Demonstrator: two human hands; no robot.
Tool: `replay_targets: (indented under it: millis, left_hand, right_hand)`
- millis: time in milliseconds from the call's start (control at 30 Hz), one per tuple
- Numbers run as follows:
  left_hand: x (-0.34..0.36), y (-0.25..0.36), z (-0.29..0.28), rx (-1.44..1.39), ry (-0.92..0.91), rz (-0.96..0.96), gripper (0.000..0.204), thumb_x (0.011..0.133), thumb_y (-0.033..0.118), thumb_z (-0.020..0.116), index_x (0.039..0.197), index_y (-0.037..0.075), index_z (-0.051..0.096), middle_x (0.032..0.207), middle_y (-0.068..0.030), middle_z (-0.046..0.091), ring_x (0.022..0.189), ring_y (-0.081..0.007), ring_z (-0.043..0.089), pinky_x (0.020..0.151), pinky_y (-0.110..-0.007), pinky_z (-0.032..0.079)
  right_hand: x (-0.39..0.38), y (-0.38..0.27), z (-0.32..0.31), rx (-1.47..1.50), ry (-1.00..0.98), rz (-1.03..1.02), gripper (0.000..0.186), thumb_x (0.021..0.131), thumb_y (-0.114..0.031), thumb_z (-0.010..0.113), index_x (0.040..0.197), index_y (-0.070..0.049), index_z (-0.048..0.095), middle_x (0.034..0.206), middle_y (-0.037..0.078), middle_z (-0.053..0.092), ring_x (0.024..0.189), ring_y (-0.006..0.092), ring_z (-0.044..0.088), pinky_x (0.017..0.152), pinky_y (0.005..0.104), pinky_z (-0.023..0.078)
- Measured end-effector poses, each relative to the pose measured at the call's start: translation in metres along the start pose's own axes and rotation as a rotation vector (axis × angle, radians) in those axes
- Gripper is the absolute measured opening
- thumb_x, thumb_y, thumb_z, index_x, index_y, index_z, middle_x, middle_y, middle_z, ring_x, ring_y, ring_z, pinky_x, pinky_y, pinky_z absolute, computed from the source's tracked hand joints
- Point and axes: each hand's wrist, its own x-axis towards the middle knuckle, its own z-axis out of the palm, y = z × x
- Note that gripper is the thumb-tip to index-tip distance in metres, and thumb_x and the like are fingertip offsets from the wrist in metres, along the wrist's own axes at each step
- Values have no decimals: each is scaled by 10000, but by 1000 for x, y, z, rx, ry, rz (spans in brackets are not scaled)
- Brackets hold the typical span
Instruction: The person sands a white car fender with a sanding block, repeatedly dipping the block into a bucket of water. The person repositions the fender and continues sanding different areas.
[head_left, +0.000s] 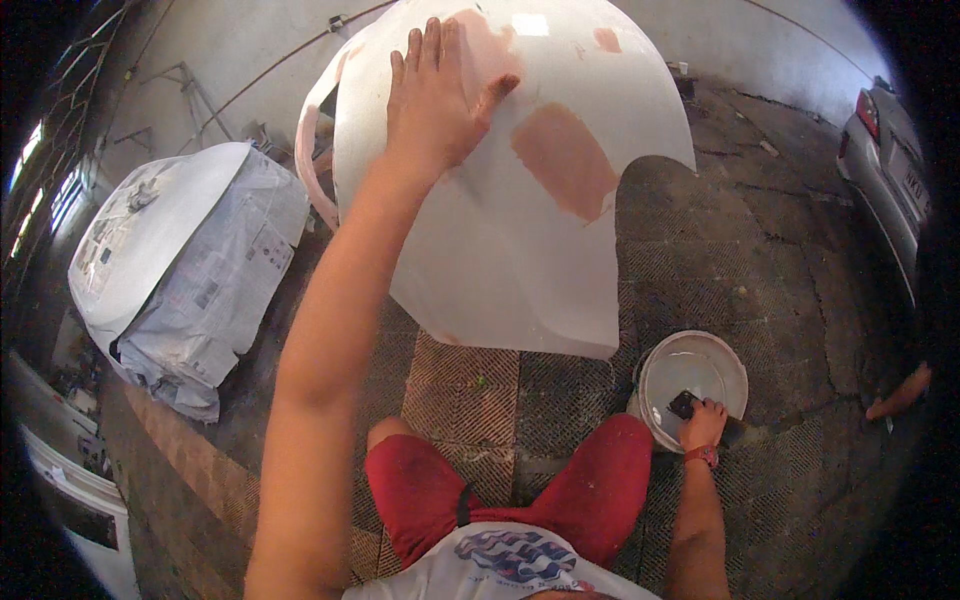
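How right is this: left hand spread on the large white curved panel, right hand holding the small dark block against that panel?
Not quite: in the head view, the right hand holds the small dark block at the round whitish bucket, not the white curved panel. The left hand is spread on that panel.

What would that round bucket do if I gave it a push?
The bucket might slosh, because it seems to hold liquid. That could make it feel heavy, too. It may catch instead of sliding smoothly, since the floor tiles look ridged.
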Motion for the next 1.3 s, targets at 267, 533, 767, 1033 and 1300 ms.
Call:
replay_targets:
  millis: [267,533,767,1033,1300]
  left_hand:
    - [-28,21,6,10,108,8,1140,1020,810,537,1738,-34,264,1789,-302,293,1675,-488,246,1367,-616,159]
    - [-49,42,6,-12,108,-15,1194,1001,813,564,1753,-36,189,1802,-332,214,1682,-531,174,1348,-674,134]
    - [-74,49,15,-4,66,1,1225,996,824,553,1783,6,94,1841,-311,56,1701,-539,45,1330,-725,96]
    - [-132,74,12,-87,-109,-4,1222,980,761,630,1802,54,65,1872,-242,-31,1715,-505,-66,1319,-757,42]
    - [-419,117,-9,-352,-884,-68,998,1030,709,615,1791,162,274,1874,-218,82,1713,-504,61,1324,-748,114]
  right_hand:
    - [-2,-7,2,-17,57,9,475,730,-126,826,1205,-115,827,1284,131,737,1290,372,614,1222,524,410]
    - [-1,-5,2,-24,47,12,508,714,-123,822,1222,-120,823,1276,125,739,1272,370,620,1218,529,412]
    - [1,1,8,-29,46,13,498,728,-133,820,1226,-124,824,1281,139,743,1276,368,623,1192,522,425]
    - [15,23,37,-193,-87,-158,426,793,-214,816,1216,-164,818,1275,121,766,1308,348,656,1179,582,438]
    - [74,-32,71,-162,-401,-379,664,859,-239,824,1486,-172,614,1362,214,727,1273,426,706,1139,653,494]
